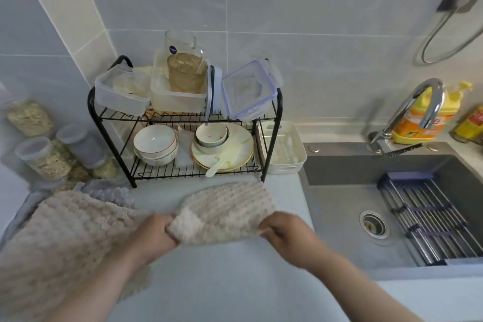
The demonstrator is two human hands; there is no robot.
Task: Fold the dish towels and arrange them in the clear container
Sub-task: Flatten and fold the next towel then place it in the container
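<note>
A beige bobbled dish towel [230,206] lies on the pale counter in front of the dish rack. My left hand [154,232] grips its near left corner, and my right hand [285,232] pinches its near right corner. A larger beige towel [60,243] lies heaped at the left, over a grey-blue towel [109,189]. Clear plastic containers [122,91] sit on the rack's top shelf, one of them [177,91] holding an amber glass; another [248,91] is tipped on its side with a blue-rimmed lid.
The black wire dish rack [183,123] holds bowls and plates on its lower shelf. A white basket [282,146] stands beside it. A grey sink [386,204] with a roll-up drainer and a chrome tap is at the right. Jars stand at the far left.
</note>
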